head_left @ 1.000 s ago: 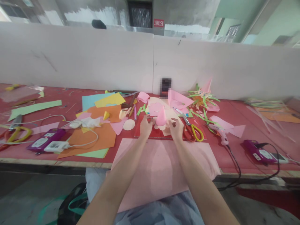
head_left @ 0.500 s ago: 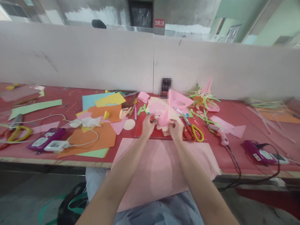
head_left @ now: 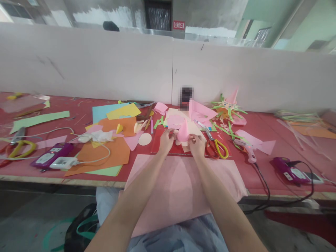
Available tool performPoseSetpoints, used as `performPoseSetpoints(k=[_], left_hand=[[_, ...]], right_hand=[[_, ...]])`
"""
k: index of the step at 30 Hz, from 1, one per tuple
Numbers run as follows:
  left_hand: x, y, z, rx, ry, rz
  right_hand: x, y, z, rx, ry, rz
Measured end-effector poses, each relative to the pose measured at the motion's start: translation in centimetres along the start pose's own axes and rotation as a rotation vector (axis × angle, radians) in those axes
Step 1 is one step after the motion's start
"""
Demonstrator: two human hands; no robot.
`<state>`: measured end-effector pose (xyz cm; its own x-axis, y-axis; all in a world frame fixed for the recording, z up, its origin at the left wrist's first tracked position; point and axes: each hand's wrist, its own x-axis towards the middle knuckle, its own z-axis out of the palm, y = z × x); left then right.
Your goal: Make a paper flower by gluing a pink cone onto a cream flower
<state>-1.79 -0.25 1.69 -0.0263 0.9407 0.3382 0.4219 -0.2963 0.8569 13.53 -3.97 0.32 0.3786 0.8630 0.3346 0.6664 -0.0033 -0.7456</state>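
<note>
A pink paper cone (head_left: 183, 132) with a scalloped paper edge below it stands point up between my two hands. From the left, my left hand (head_left: 167, 140) pinches its edge; from the other side my right hand (head_left: 197, 143) does the same. Both hands are over a red board (head_left: 156, 142). Scissors with red and yellow handles (head_left: 217, 148) lie open just right of my right hand. A pale round paper disc (head_left: 145, 139) rests to the left of my left hand. The exact fingertip contact is small and partly hidden.
A paper figure with a pink cone hat (head_left: 230, 102) sits at the back right. A pink glue gun (head_left: 250, 154) lies on the right, its cord running to a purple power strip (head_left: 290, 170). Orange paper (head_left: 105, 154) and another purple power strip (head_left: 54, 155) are on the left.
The cone has tilted from leaning right to more upright, its tip shifting slightly left. Both hands keep their hold at its edge and have barely moved.
</note>
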Motion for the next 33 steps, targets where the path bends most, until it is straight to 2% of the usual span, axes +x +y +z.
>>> performPoseSetpoints(k=[3, 7, 10, 17, 21, 26, 33], left_hand=[[-0.2, 0.2, 0.0, -0.023, 0.009, 0.046], [-0.8, 0.9, 0.1, -0.076, -0.132, 0.173], [-1.2, 1.5, 0.2, 0.026, -0.231, 0.203], [-1.0, 1.3, 0.5, 0.271, -0.334, 0.125], [-1.0, 1.6, 0.4, 0.370, -0.360, 0.096], [-1.2, 2.1, 0.2, 0.383, -0.395, 0.081], [-1.0, 0.9, 0.5, 0.268, -0.330, 0.154]], right_hand=[[0.0, 0.2, 0.2, -0.076, 0.061, -0.043], [0.0, 0.5, 0.4, -0.108, 0.114, -0.126], [0.0, 0.6, 0.6, -0.135, 0.071, -0.180], [-0.3, 0.6, 0.9, -0.232, -0.054, -0.155], [-0.3, 0.4, 0.8, -0.254, -0.087, -0.123], [-0.3, 0.3, 0.8, -0.239, -0.085, -0.110], [-0.2, 0.7, 1.0, -0.201, -0.062, -0.133]])
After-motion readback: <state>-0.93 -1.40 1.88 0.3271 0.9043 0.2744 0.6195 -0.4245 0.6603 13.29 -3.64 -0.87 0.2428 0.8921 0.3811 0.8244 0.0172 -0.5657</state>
